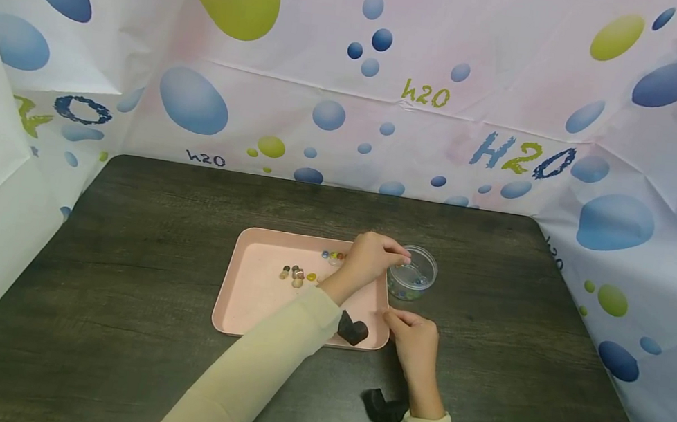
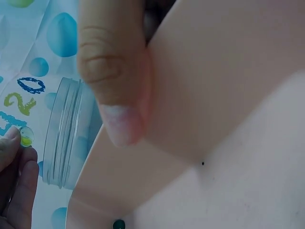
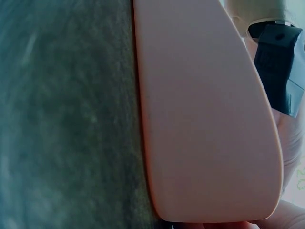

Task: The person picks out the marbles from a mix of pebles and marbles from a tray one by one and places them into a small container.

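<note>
My left hand (image 1: 367, 259) reaches across the pink tray (image 1: 247, 298) to the rim of a clear round jar (image 1: 420, 279). Its fingertips pinch a small clear, yellow-green glass marble (image 2: 26, 136), seen beside the jar (image 2: 71, 133) in the left wrist view. At the tray's right edge my right hand (image 1: 414, 341) grips the rim; its thumb (image 2: 121, 102) lies over the inner wall in the left wrist view. In the right wrist view, the tray's outer wall (image 3: 205, 119) hides most of that hand. Marbles or beads lie at the jar's bottom.
Several brown and dark beads (image 1: 298, 274) lie mid-tray beside a yellow piece (image 1: 311, 277). Coloured marbles (image 1: 326, 255) sit near the tray's far edge, partly behind my left hand. The dark wood table (image 1: 143, 272) meets a printed sheet (image 1: 286, 121) at the back and sides.
</note>
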Available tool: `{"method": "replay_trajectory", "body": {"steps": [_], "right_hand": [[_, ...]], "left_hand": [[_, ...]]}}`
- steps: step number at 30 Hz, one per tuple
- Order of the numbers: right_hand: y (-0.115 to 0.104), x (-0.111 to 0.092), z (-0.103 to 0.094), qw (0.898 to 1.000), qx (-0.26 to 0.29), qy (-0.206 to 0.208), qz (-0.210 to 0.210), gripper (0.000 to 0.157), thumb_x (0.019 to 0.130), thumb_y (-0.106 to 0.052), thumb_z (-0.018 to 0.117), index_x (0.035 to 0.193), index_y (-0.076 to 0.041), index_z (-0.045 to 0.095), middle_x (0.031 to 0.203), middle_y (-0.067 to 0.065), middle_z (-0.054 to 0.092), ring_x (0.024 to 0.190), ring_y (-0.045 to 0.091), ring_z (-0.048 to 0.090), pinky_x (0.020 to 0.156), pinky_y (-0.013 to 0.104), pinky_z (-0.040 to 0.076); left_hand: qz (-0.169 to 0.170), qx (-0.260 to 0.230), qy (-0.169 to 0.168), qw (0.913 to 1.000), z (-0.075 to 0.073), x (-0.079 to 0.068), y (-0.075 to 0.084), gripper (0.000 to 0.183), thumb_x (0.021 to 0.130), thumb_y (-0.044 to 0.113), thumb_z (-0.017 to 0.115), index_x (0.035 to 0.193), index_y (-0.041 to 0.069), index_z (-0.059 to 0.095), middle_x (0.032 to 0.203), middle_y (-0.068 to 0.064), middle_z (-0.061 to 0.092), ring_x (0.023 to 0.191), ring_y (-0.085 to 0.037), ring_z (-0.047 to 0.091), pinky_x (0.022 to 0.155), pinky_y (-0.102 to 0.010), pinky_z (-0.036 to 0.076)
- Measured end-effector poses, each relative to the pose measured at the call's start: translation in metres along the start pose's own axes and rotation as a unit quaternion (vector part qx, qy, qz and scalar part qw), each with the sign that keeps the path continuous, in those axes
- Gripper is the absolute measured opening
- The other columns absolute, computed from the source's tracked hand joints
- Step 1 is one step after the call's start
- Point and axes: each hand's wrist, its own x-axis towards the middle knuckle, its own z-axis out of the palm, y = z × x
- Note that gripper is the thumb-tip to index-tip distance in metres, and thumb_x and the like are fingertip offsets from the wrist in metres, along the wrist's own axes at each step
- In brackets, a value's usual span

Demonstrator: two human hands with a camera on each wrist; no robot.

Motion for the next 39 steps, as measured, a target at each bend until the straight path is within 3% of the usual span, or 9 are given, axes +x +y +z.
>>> {"method": "replay_trajectory", "body": {"steps": [6,15,19,28,30,34,37,39], "right_hand": [[0.000,0.000,0.000,1.000,-0.003,0.000,-0.002,0.020,0.087,-0.018,0.076,0.093,0.001,0.080,0.090,0.016,0.077,0.066,0.003,0.062,0.056,0.018,0.049],[0.000,0.000,0.000,1.000,-0.004,-0.001,-0.002,0.020,0.087,-0.017,0.075,0.093,0.001,0.080,0.092,0.016,0.077,0.068,0.003,0.063,0.057,0.017,0.049],[0.000,0.000,0.001,1.000,-0.005,0.001,0.001,0.020,0.087,-0.016,0.076,0.093,0.003,0.080,0.087,0.016,0.077,0.065,0.003,0.062,0.056,0.018,0.049],[0.000,-0.001,0.000,1.000,0.009,-0.005,0.009,0.021,0.089,-0.014,0.073,0.096,0.005,0.078,0.096,0.020,0.076,0.071,0.008,0.069,0.058,0.015,0.051],[0.000,-0.001,0.001,1.000,0.011,-0.004,0.011,0.021,0.089,-0.013,0.073,0.097,0.005,0.078,0.096,0.021,0.076,0.072,0.010,0.070,0.058,0.015,0.052],[0.001,0.000,0.001,1.000,0.012,-0.002,0.011,0.022,0.089,-0.013,0.072,0.097,0.006,0.077,0.095,0.022,0.076,0.071,0.008,0.069,0.058,0.015,0.052],[0.001,0.000,0.002,1.000,0.017,-0.002,0.011,0.022,0.089,-0.012,0.072,0.098,0.007,0.077,0.095,0.022,0.076,0.069,0.006,0.068,0.058,0.014,0.052],[0.001,0.000,0.002,1.000,0.020,-0.001,0.012,0.022,0.089,-0.011,0.072,0.099,0.007,0.077,0.095,0.023,0.075,0.069,0.006,0.068,0.058,0.014,0.052]], "left_hand": [[-0.007,0.008,0.000,0.9999,0.002,-0.001,0.003,0.015,0.091,0.028,0.073,0.099,0.019,0.081,0.103,0.001,0.077,0.057,-0.008,0.044,0.050,-0.019,0.034],[-0.002,-0.006,0.007,1.0000,0.000,-0.003,0.000,0.015,0.092,0.027,0.073,0.099,0.017,0.081,0.102,0.000,0.077,0.059,-0.007,0.047,0.053,-0.019,0.037],[-0.001,-0.017,0.015,0.9997,-0.006,-0.005,-0.005,0.015,0.092,0.026,0.073,0.099,0.015,0.081,0.101,0.000,0.077,0.068,-0.005,0.055,0.058,-0.020,0.040],[-0.001,-0.031,0.025,0.9992,-0.019,-0.008,-0.016,0.018,0.092,0.025,0.073,0.103,0.013,0.080,0.100,-0.006,0.076,0.072,-0.028,0.065,0.055,-0.021,0.044],[-0.006,-0.030,0.028,0.9991,-0.022,-0.008,-0.016,0.019,0.092,0.026,0.073,0.103,0.013,0.080,0.100,-0.006,0.076,0.071,-0.026,0.065,0.054,-0.021,0.044],[-0.028,-0.043,0.026,0.9984,-0.028,-0.011,-0.017,0.022,0.093,0.027,0.072,0.106,0.011,0.079,0.092,-0.016,0.075,0.051,-0.018,0.052,0.047,-0.023,0.039],[-0.040,-0.044,0.032,0.9977,-0.034,-0.013,-0.021,0.022,0.093,0.028,0.072,0.106,0.013,0.079,0.091,-0.015,0.075,0.048,-0.012,0.047,0.046,-0.023,0.038],[-0.040,-0.041,0.039,0.9976,-0.038,-0.014,-0.023,0.021,0.093,0.029,0.072,0.105,0.014,0.079,0.091,-0.014,0.074,0.052,-0.013,0.051,0.048,-0.023,0.040]]}}
